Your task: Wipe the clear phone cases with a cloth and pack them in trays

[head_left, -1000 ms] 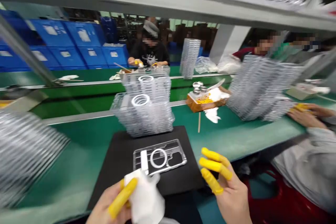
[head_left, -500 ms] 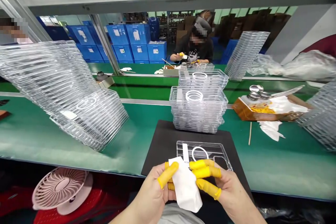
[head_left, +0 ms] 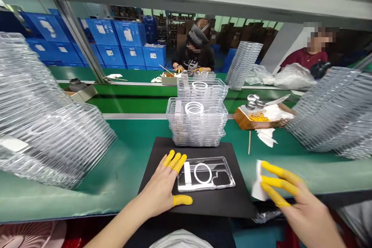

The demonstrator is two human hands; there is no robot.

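Observation:
A clear phone case (head_left: 203,173) with a white ring and a white strip lies flat on the black mat (head_left: 197,205). My left hand (head_left: 165,184) rests at its left end, fingers spread, yellow finger cots on the tips. Whether the fingertips touch the case's edge is hard to tell. Off to the right, past the mat, my right hand (head_left: 290,190) pinches a folded white cloth (head_left: 258,184) between yellow-covered fingers. Behind the mat's far edge stands a stack of clear cases (head_left: 199,128) with white rings.
Leaning stacks of clear cases stand left (head_left: 58,124) and right (head_left: 328,112). A brown box (head_left: 242,121) holds metal-capped bottles, yellow finger cots and white cloth. Near it lie a wooden stick (head_left: 249,142) and crumpled cloth (head_left: 266,137). Two people (head_left: 193,54) sit across the bench.
My hands have parted. The right one carried the white cloth away to the right; the left one let go of it and came down beside the case. The view swung right.

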